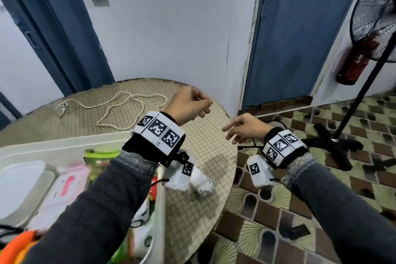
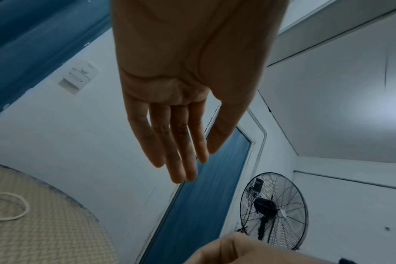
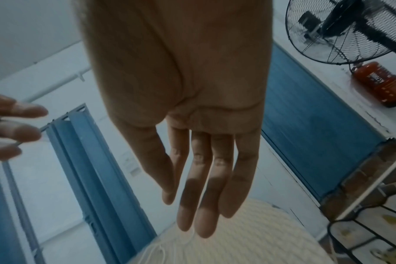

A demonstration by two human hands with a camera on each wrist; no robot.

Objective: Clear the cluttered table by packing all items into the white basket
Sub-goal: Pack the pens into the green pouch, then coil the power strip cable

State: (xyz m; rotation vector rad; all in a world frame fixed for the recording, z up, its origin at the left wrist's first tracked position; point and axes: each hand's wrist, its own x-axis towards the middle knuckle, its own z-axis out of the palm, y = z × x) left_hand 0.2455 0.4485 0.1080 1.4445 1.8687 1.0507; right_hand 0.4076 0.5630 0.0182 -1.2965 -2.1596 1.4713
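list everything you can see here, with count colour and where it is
table: one, round, beige woven cover, in front of the person
cord: one, cream, looped on the far side of the table
basket: one, white, on the table's near left, already packed
items in the basket: several, white, pink, green, orange; blurred, count unclear
doors: blue, in the white wall behind the table
standing fan: one, black, on the right
fire extinguisher: one, red, on the right wall
floor tiles: brown and green, right of the table
left hand: raised over the table, fingers relaxed, holding nothing
right hand: past the table's right edge, fingers extended, empty
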